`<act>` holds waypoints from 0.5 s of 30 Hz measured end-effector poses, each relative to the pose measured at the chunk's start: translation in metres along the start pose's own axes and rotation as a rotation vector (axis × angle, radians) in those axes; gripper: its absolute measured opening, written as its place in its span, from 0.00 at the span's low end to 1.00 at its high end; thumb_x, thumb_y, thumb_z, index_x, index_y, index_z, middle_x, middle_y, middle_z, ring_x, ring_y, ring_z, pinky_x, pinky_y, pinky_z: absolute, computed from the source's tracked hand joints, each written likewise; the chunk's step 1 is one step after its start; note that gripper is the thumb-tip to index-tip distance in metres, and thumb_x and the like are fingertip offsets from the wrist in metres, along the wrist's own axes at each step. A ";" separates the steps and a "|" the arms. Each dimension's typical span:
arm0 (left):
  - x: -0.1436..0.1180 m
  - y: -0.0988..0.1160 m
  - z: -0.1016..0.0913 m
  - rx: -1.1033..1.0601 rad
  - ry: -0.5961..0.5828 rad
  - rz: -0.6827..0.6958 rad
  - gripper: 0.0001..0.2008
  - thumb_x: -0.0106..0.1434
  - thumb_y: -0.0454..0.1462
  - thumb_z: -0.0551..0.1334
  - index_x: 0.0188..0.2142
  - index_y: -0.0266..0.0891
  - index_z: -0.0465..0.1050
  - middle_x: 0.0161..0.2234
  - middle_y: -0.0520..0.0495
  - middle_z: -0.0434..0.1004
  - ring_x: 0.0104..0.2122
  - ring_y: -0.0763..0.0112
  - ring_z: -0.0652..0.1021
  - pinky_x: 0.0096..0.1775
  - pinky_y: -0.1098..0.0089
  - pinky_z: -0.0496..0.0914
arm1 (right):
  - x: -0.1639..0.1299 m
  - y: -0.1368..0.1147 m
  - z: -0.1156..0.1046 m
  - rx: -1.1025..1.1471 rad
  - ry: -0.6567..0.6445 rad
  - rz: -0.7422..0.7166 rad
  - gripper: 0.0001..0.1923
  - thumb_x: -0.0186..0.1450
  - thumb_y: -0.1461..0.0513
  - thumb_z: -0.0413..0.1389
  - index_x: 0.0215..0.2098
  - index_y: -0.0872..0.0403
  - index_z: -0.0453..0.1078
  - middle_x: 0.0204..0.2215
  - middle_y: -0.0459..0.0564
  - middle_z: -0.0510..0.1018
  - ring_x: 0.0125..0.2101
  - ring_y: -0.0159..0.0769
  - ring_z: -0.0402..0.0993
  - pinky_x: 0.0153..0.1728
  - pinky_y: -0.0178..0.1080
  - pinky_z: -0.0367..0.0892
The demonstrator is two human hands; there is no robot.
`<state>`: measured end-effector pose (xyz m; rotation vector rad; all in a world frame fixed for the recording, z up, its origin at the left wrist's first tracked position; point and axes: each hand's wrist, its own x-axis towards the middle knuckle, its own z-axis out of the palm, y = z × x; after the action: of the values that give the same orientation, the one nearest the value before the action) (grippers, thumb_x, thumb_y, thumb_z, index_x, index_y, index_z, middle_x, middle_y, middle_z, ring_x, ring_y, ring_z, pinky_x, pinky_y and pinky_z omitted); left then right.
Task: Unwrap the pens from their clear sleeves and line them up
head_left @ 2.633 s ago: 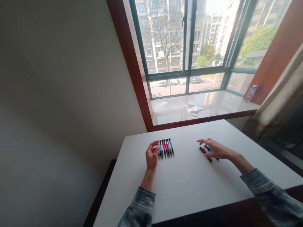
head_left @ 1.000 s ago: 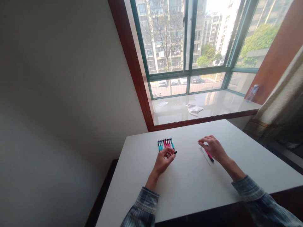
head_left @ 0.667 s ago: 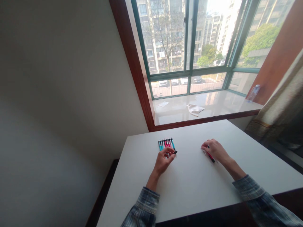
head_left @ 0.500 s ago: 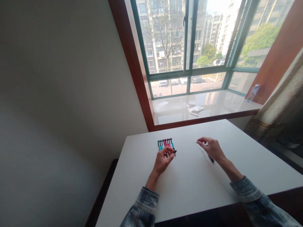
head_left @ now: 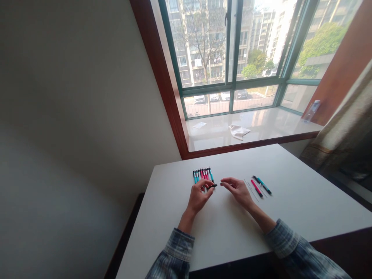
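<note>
One dark pen part sits pinched between the thumb and fingers of your left hand, over the white table. Its long axis runs roughly sideways, free end toward your right hand, which pinches a small piece just beside that end; the two are near but apart. The part looks short, slender and black; your right-hand piece seems silvery, though too small to identify. Beyond your left hand lies a row of pens, teal and red among them. Right of your right hand lie a red barrel, a teal barrel and thin pale sticks. Farther out, a cloth lies on the windowsill.
</note>
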<state>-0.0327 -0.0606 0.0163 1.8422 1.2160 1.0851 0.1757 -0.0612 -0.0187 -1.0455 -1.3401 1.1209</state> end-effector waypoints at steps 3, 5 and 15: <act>0.000 0.001 0.000 0.009 0.002 0.003 0.05 0.61 0.38 0.67 0.38 0.42 0.80 0.37 0.47 0.81 0.35 0.65 0.77 0.38 0.66 0.69 | -0.001 -0.002 0.000 -0.018 -0.033 -0.010 0.18 0.65 0.48 0.63 0.43 0.53 0.81 0.41 0.55 0.86 0.43 0.47 0.83 0.49 0.47 0.76; 0.000 0.001 0.000 0.011 0.003 0.005 0.05 0.62 0.38 0.67 0.38 0.42 0.81 0.37 0.47 0.82 0.35 0.65 0.77 0.38 0.66 0.69 | -0.001 -0.003 0.001 -0.030 -0.036 -0.016 0.18 0.65 0.48 0.63 0.43 0.53 0.81 0.41 0.54 0.86 0.43 0.47 0.83 0.49 0.47 0.77; 0.000 -0.004 0.001 0.022 -0.018 0.013 0.05 0.62 0.38 0.67 0.38 0.41 0.80 0.36 0.47 0.81 0.34 0.67 0.77 0.38 0.67 0.69 | 0.000 0.000 0.004 -0.067 -0.056 -0.023 0.17 0.65 0.50 0.63 0.42 0.53 0.82 0.40 0.53 0.86 0.42 0.44 0.83 0.47 0.45 0.77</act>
<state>-0.0329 -0.0590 0.0123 1.8747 1.2117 1.0640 0.1721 -0.0619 -0.0190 -1.0507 -1.4393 1.1021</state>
